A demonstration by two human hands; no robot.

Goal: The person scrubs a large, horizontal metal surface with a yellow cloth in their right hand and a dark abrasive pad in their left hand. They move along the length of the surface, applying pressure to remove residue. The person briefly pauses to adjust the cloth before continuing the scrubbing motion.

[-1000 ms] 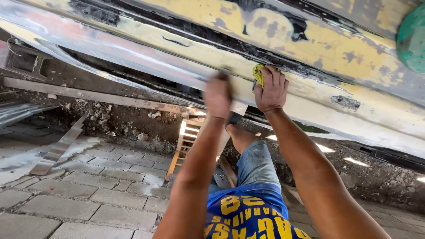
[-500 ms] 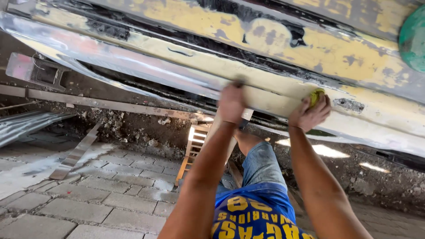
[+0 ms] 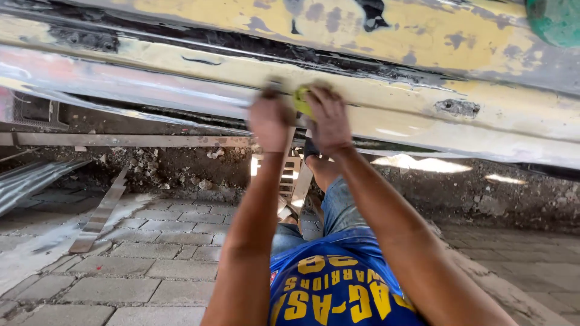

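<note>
My right hand [image 3: 328, 119] presses a small yellow-green pad [image 3: 300, 101] against the lower sill of a worn vehicle body panel [image 3: 181, 66], which is cream and yellow with grey and black patches. Just left of it, my left hand [image 3: 270, 119] rests flat on the same sill, fingers up, with nothing seen in it. Both hands sit close together, and the pad shows between them. Both arms reach up from my blue shirt and jeans at the bottom of the view.
A paved brick floor [image 3: 151, 265] lies below. A metal strip [image 3: 96, 211] leans at the left by corrugated sheet [image 3: 30, 181]. Rubble and dirt [image 3: 181, 169] run under the vehicle. A small wooden ladder-like frame [image 3: 290, 181] stands behind my arms. A green round part [image 3: 556, 21] sits at top right.
My right hand with the pad slid right along the sill, then came back left beside my left hand. The view has shifted a little.
</note>
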